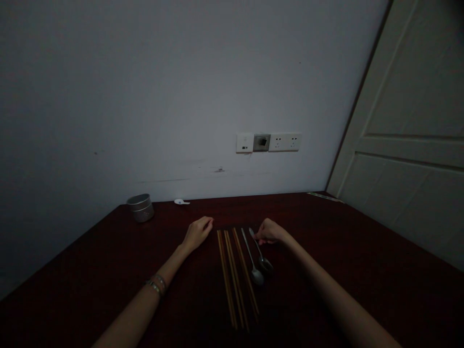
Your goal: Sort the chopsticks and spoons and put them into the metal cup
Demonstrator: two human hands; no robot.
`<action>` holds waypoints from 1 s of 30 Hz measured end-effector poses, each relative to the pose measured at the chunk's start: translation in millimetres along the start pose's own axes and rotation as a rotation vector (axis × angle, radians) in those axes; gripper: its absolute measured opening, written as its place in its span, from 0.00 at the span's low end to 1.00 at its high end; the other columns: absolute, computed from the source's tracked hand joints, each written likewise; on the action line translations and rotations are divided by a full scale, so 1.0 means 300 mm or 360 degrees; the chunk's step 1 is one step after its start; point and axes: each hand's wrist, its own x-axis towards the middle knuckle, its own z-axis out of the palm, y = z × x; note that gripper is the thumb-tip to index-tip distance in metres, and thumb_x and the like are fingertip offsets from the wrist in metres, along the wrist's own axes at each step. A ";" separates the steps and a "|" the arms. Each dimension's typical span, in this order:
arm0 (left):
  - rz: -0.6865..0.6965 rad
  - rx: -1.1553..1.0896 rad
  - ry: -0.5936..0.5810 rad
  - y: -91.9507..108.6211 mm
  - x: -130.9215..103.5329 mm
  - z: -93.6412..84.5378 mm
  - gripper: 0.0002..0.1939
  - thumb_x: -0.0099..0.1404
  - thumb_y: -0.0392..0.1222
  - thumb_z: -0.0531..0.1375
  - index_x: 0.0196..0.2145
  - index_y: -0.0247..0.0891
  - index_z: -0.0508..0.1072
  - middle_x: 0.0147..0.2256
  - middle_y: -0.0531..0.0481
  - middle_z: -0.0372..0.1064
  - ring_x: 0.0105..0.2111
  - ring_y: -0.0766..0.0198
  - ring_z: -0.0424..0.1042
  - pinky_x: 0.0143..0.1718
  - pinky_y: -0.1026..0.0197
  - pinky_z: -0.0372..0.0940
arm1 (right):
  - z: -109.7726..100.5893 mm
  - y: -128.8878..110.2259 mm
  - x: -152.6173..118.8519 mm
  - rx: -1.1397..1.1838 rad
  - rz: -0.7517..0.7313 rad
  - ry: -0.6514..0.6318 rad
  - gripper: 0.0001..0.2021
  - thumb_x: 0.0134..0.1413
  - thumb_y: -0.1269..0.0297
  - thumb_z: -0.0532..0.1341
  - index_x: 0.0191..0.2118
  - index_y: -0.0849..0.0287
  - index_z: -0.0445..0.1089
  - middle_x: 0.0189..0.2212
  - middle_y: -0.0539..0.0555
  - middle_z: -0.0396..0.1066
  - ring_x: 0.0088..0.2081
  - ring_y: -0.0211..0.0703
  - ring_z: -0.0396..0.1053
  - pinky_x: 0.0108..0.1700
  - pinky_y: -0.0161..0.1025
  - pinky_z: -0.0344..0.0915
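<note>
My right hand (270, 232) pinches the upper end of a metal spoon's handle (255, 241). The bowl of that spoon points toward me and lies near a second metal spoon (257, 276) just to its left. Left of the spoons, several wooden chopsticks (232, 275) are laid out lengthwise in pairs, roughly side by side. Resting on the table left of the chopsticks' far ends, my left hand (198, 231) has its fingers curled together, with nothing visible in them. Bracelets circle the left wrist.
On the dark red table (90, 266), a grey metal cup (140, 209) stands at the back left. Beside it lies a small white spoon (181, 202). A flat strip (325, 197) is at the back right. Behind are a wall with sockets (284, 142) and a white door (409, 145).
</note>
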 end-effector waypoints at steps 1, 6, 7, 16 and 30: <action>-0.0002 -0.0002 -0.0001 0.000 -0.001 0.001 0.10 0.63 0.38 0.49 0.36 0.38 0.70 0.36 0.48 0.71 0.36 0.63 0.71 0.39 0.62 0.64 | -0.001 0.007 0.009 -0.0004 -0.0013 -0.0010 0.13 0.41 0.63 0.63 0.14 0.64 0.66 0.11 0.49 0.66 0.10 0.26 0.51 0.13 0.28 0.46; -0.0015 -0.0031 0.0055 0.006 -0.001 -0.003 0.11 0.63 0.39 0.50 0.37 0.38 0.71 0.36 0.48 0.72 0.36 0.63 0.71 0.40 0.62 0.64 | -0.010 0.076 0.083 0.0087 -0.0203 0.0143 0.18 0.46 0.55 0.59 0.15 0.63 0.65 0.11 0.50 0.65 0.11 0.29 0.54 0.15 0.29 0.49; -0.0018 -0.0034 0.0085 0.003 0.002 -0.007 0.10 0.62 0.39 0.51 0.37 0.38 0.71 0.36 0.48 0.72 0.37 0.63 0.71 0.40 0.62 0.64 | -0.013 0.093 0.099 0.0130 -0.0257 0.0226 0.19 0.47 0.54 0.57 0.15 0.63 0.65 0.10 0.50 0.64 0.12 0.29 0.55 0.16 0.29 0.50; -0.0364 0.0117 0.0379 -0.238 0.089 -0.124 0.12 0.59 0.38 0.53 0.40 0.36 0.69 0.36 0.47 0.71 0.32 0.64 0.70 0.37 0.61 0.64 | -0.017 0.195 0.158 0.0341 -0.0504 0.0637 0.23 0.49 0.46 0.50 0.21 0.62 0.65 0.11 0.48 0.61 0.14 0.32 0.56 0.17 0.30 0.50; -0.0360 0.0568 -0.0495 -0.530 0.174 -0.147 0.19 0.57 0.35 0.55 0.47 0.43 0.67 0.47 0.46 0.66 0.48 0.57 0.65 0.47 0.58 0.59 | -0.003 0.193 0.150 0.0277 -0.0453 0.0817 0.24 0.48 0.45 0.49 0.20 0.61 0.66 0.12 0.50 0.62 0.13 0.34 0.55 0.16 0.31 0.50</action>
